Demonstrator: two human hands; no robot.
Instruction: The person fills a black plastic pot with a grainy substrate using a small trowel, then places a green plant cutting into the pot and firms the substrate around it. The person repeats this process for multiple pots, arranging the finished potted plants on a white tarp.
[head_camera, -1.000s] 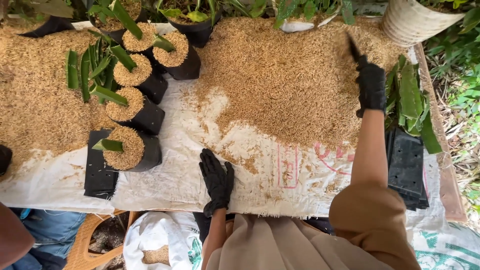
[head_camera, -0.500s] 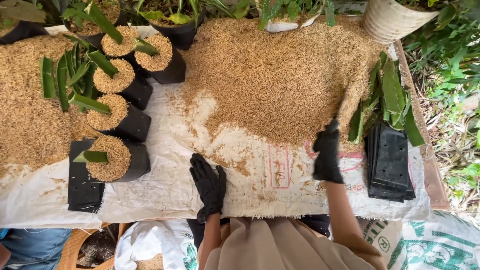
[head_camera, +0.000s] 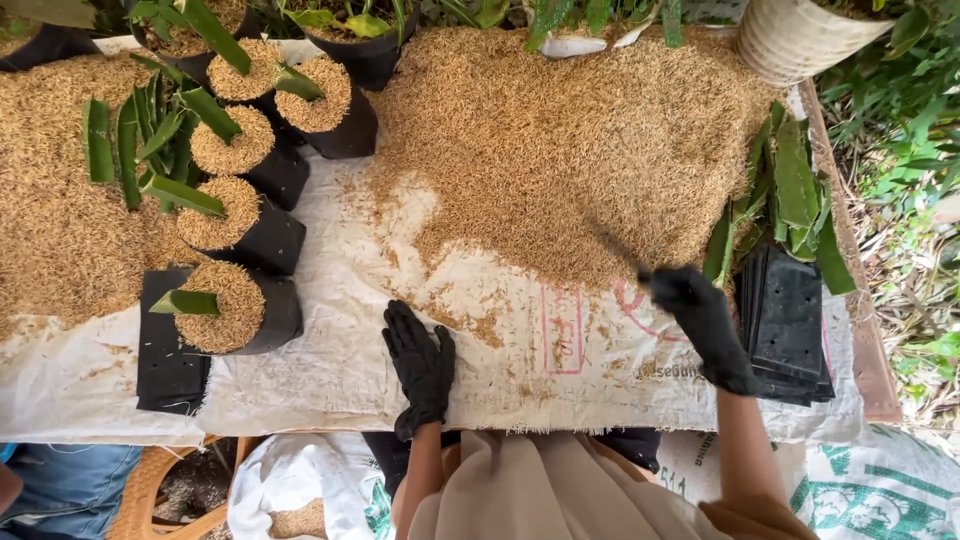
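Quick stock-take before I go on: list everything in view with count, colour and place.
Husk pile: one, golden tan, centre of the table; a second heap at left.
Woven sheet: one, white, covering the table.
Filled grow bags: about five or six, black, topped with husk, left of centre; the nearest holds a green cutting.
Loose cuttings: several, green, right edge; more at left.
Flat empty bags: one stack, black, right; one flat bag at left.
Pale pot: one, top right.
Left hand: black glove, flat on the sheet.
Right hand: black glove, holding something thin and dark, blurred.
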